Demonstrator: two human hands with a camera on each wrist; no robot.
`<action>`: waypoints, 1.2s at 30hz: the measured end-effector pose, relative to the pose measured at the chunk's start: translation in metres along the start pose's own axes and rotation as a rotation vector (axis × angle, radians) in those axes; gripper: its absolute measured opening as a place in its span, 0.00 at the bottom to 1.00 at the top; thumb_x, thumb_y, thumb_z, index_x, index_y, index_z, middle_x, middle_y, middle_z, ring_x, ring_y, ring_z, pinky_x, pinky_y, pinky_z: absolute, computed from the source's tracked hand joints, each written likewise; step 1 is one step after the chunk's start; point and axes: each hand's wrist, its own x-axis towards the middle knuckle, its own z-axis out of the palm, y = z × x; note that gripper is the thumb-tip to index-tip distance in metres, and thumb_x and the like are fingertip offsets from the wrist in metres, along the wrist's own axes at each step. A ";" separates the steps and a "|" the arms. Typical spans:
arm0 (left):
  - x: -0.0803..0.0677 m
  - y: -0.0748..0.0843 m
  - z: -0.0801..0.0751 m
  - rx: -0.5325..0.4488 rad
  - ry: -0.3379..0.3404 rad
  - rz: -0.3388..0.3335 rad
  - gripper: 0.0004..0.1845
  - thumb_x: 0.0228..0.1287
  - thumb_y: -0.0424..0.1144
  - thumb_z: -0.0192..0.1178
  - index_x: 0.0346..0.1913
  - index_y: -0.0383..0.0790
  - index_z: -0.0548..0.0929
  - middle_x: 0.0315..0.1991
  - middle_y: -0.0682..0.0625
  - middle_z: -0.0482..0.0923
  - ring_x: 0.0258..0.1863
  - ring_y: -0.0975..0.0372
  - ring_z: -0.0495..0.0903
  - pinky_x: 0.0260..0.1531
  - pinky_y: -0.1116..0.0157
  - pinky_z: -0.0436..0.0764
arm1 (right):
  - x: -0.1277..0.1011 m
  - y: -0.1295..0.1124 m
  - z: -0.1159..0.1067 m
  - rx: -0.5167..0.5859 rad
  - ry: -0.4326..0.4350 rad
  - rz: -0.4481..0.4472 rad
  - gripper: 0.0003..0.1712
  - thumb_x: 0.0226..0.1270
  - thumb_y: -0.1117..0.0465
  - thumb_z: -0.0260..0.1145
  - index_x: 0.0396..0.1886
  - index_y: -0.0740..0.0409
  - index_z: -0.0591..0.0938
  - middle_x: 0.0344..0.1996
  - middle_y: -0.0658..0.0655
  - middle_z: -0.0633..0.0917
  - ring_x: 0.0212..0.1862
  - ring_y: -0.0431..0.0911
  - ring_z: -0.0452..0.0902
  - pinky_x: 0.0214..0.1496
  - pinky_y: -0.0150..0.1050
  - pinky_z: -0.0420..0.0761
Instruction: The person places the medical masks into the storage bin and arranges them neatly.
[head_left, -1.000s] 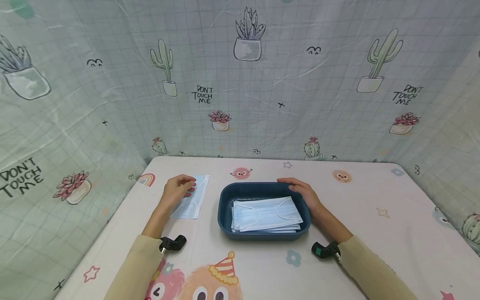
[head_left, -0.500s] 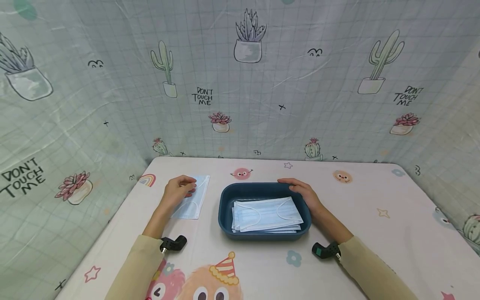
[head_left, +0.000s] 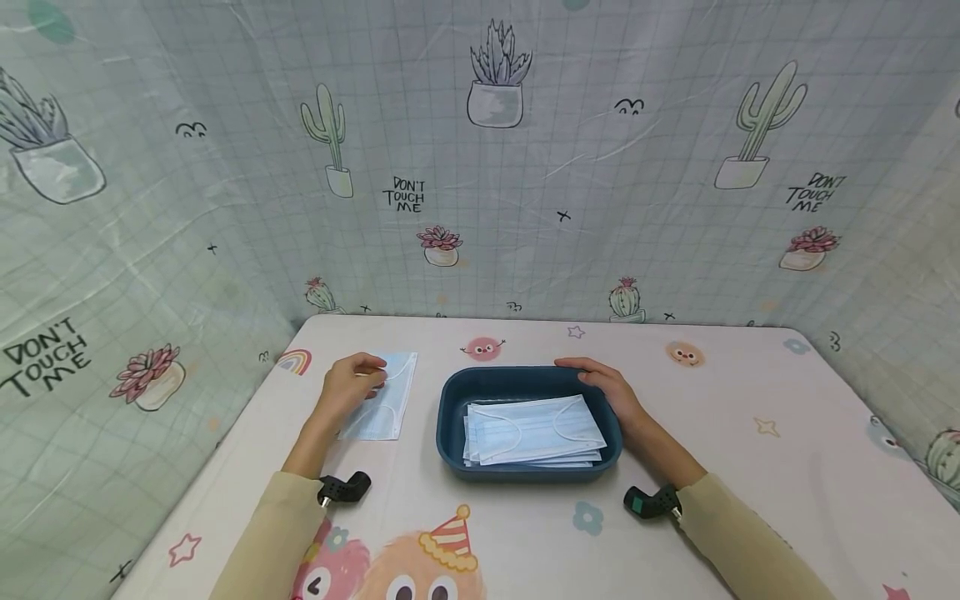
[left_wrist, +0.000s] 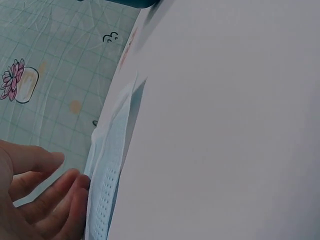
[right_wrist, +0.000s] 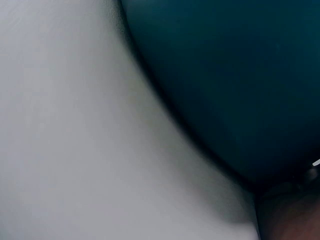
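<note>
Blue face mask [head_left: 382, 398] under your left hand [head_left: 347, 387] is soft and flimsy; pinch its far edge. Your right hand [head_left: 609, 386] lies relaxed on the tray [head_left: 450, 400].

**Three views of one bench**

The head camera is looking forward and down over the whole white patterned bench [head_left: 750, 467]. The left wrist camera is skimming the surface, close beside a flat pale blue face mask [left_wrist: 112, 165]. The right wrist camera is pressing near the dark blue plastic tray [right_wrist: 240, 85], shared with the head view.

"don't touch me" is printed 3 times on the backdrop sheet [head_left: 525, 208]
</note>
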 end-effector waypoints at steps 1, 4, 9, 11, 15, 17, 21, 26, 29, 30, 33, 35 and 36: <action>0.000 -0.001 -0.001 0.009 0.011 0.003 0.15 0.71 0.37 0.62 0.55 0.34 0.84 0.49 0.38 0.86 0.40 0.57 0.86 0.35 0.69 0.86 | 0.000 0.000 0.000 -0.004 0.003 -0.002 0.26 0.78 0.66 0.47 0.71 0.68 0.74 0.69 0.51 0.79 0.67 0.33 0.73 0.66 0.24 0.74; -0.002 -0.003 -0.006 0.048 0.040 0.026 0.15 0.68 0.35 0.64 0.55 0.34 0.85 0.49 0.37 0.86 0.41 0.53 0.86 0.33 0.71 0.84 | 0.000 0.000 0.001 -0.008 0.007 -0.003 0.26 0.78 0.66 0.47 0.71 0.68 0.74 0.69 0.52 0.79 0.67 0.32 0.74 0.66 0.24 0.74; -0.003 -0.004 -0.011 0.138 0.109 0.033 0.17 0.60 0.32 0.67 0.53 0.33 0.85 0.47 0.36 0.88 0.45 0.47 0.86 0.35 0.66 0.78 | 0.000 0.000 0.002 -0.010 0.010 -0.003 0.26 0.77 0.66 0.47 0.71 0.68 0.74 0.69 0.51 0.80 0.67 0.32 0.74 0.65 0.24 0.75; -0.004 -0.004 -0.013 0.164 0.124 0.007 0.18 0.59 0.31 0.68 0.53 0.34 0.85 0.49 0.36 0.87 0.47 0.46 0.85 0.39 0.61 0.79 | 0.000 0.000 0.001 -0.009 0.010 -0.005 0.26 0.77 0.66 0.47 0.71 0.68 0.74 0.68 0.50 0.80 0.67 0.32 0.74 0.65 0.24 0.74; -0.005 -0.004 -0.015 0.192 0.133 -0.046 0.20 0.57 0.29 0.68 0.54 0.33 0.84 0.52 0.34 0.84 0.50 0.43 0.82 0.49 0.50 0.79 | 0.000 0.001 0.001 -0.007 0.006 -0.009 0.26 0.78 0.66 0.47 0.71 0.68 0.74 0.67 0.47 0.81 0.66 0.32 0.74 0.65 0.24 0.74; -0.006 -0.005 -0.016 0.202 0.133 -0.064 0.20 0.57 0.29 0.67 0.55 0.33 0.84 0.52 0.33 0.84 0.51 0.42 0.81 0.52 0.46 0.78 | 0.000 0.001 0.001 -0.009 0.004 -0.010 0.26 0.77 0.66 0.47 0.71 0.68 0.74 0.66 0.46 0.81 0.67 0.32 0.74 0.65 0.24 0.74; -0.007 -0.004 -0.016 0.223 0.125 -0.074 0.20 0.56 0.28 0.67 0.55 0.32 0.83 0.51 0.33 0.83 0.50 0.42 0.81 0.52 0.44 0.78 | 0.000 0.001 0.001 -0.016 0.004 -0.015 0.26 0.78 0.66 0.47 0.70 0.68 0.74 0.66 0.44 0.82 0.67 0.31 0.74 0.65 0.23 0.74; -0.007 -0.004 -0.014 0.226 0.119 -0.068 0.20 0.57 0.27 0.66 0.55 0.33 0.84 0.50 0.34 0.84 0.49 0.43 0.81 0.48 0.47 0.80 | 0.000 0.001 0.001 -0.011 0.006 -0.018 0.26 0.78 0.66 0.48 0.70 0.69 0.74 0.63 0.40 0.82 0.67 0.30 0.73 0.66 0.23 0.73; -0.007 -0.004 -0.014 0.231 0.122 -0.063 0.19 0.57 0.27 0.65 0.54 0.33 0.84 0.48 0.35 0.84 0.47 0.44 0.82 0.45 0.49 0.80 | -0.001 0.001 0.000 -0.013 0.007 -0.021 0.26 0.78 0.66 0.47 0.70 0.69 0.74 0.62 0.38 0.82 0.67 0.30 0.73 0.66 0.22 0.73; -0.007 -0.004 -0.014 0.235 0.123 -0.064 0.19 0.57 0.27 0.65 0.54 0.33 0.84 0.47 0.35 0.84 0.46 0.44 0.82 0.45 0.50 0.79 | -0.001 0.001 0.000 -0.016 0.007 -0.022 0.26 0.78 0.66 0.47 0.70 0.69 0.74 0.62 0.38 0.82 0.67 0.30 0.73 0.66 0.22 0.73; -0.008 -0.003 -0.014 0.263 0.143 -0.070 0.18 0.56 0.29 0.66 0.52 0.32 0.84 0.45 0.34 0.85 0.44 0.44 0.82 0.43 0.50 0.78 | -0.001 0.000 0.000 -0.018 0.005 -0.023 0.26 0.78 0.66 0.47 0.70 0.69 0.74 0.62 0.39 0.82 0.67 0.30 0.73 0.66 0.22 0.73; -0.010 -0.003 -0.015 0.280 0.155 -0.086 0.17 0.57 0.31 0.67 0.50 0.31 0.84 0.45 0.33 0.85 0.43 0.43 0.82 0.42 0.50 0.78 | -0.001 0.000 0.000 -0.022 0.006 -0.023 0.26 0.78 0.66 0.47 0.70 0.69 0.74 0.63 0.41 0.82 0.67 0.30 0.73 0.66 0.22 0.73; -0.011 -0.003 -0.015 0.288 0.159 -0.093 0.16 0.57 0.32 0.67 0.49 0.30 0.84 0.46 0.31 0.85 0.43 0.43 0.81 0.41 0.49 0.78 | -0.001 0.000 0.000 -0.021 0.004 -0.023 0.26 0.78 0.66 0.47 0.70 0.69 0.74 0.64 0.42 0.82 0.67 0.30 0.73 0.66 0.23 0.73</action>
